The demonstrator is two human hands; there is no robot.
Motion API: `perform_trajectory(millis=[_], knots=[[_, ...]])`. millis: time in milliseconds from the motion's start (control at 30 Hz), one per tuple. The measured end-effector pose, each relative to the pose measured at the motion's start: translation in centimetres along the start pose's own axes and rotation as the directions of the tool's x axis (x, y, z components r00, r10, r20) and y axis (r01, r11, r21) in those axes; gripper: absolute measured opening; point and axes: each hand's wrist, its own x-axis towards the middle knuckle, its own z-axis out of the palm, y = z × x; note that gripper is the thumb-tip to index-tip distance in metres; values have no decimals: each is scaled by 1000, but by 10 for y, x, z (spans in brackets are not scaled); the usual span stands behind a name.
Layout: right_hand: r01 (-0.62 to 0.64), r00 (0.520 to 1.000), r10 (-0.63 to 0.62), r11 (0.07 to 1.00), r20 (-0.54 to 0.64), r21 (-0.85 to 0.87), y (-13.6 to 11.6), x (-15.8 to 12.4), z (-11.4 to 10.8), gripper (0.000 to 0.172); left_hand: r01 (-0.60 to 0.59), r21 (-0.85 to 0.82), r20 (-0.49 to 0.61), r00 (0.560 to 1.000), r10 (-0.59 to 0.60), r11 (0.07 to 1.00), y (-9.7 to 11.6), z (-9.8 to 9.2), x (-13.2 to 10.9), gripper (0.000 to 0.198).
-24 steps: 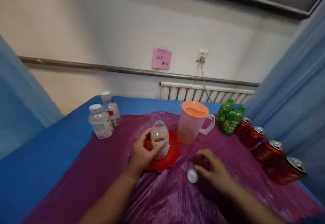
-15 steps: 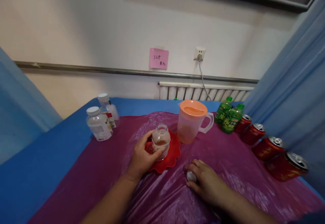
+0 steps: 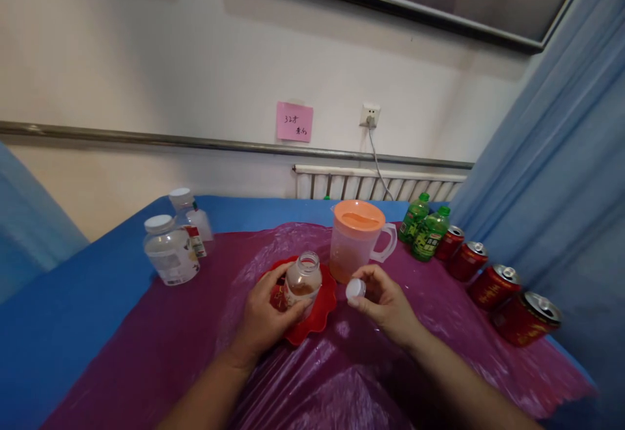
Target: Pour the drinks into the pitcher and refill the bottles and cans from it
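Note:
My left hand (image 3: 267, 313) is wrapped round a clear bottle (image 3: 303, 282) with no cap on its mouth and some brownish liquid inside. The bottle is over a red scalloped plate (image 3: 319, 319); whether its base touches the plate is hidden. Between the thumb and fingers of my right hand (image 3: 388, 303) is a white bottle cap (image 3: 355, 289), held to the right of the bottle and apart from it. Just behind stands a translucent pitcher (image 3: 349, 251) with an orange lid and some liquid low inside.
Two white-capped clear containers, a wide jar (image 3: 170, 254) and a bottle (image 3: 195, 218), stand at the left. Green drink bottles (image 3: 430, 236) and a row of red cans (image 3: 493, 287) line the right side. Purple plastic sheeting (image 3: 195, 332) covers much of the blue table (image 3: 97, 293).
My right hand has lifted the white cap from the purple sheet and brought it up towards the bottle. My left hand still grips the bottle. The camera view has shifted slightly.

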Motion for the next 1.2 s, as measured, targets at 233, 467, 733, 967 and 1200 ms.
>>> perform_trajectory(millis=[233, 467, 733, 967, 1200], knots=[[183, 976, -157, 966, -148, 180, -16, 40, 50, 38, -31, -38, 55, 998, 33, 999, 1, 0, -4, 56], [265, 961, -264, 964, 86, -6, -10, 43, 57, 22, -61, -47, 81, 995, 64, 997, -4, -2, -6, 60], [523, 841, -409, 780, 353, -343, -29, 52, 36, 35, -84, -11, 76, 994, 85, 996, -3, -3, -6, 61], [580, 812, -461, 707, 359, -405, -32, 46, 38, 40, -93, -21, 95, 991, 95, 995, -1, -5, -7, 60], [544, 830, -425, 762, 362, -352, -31, 47, 38, 38, -70, -30, 81, 994, 73, 997, -1, -6, -7, 61]])
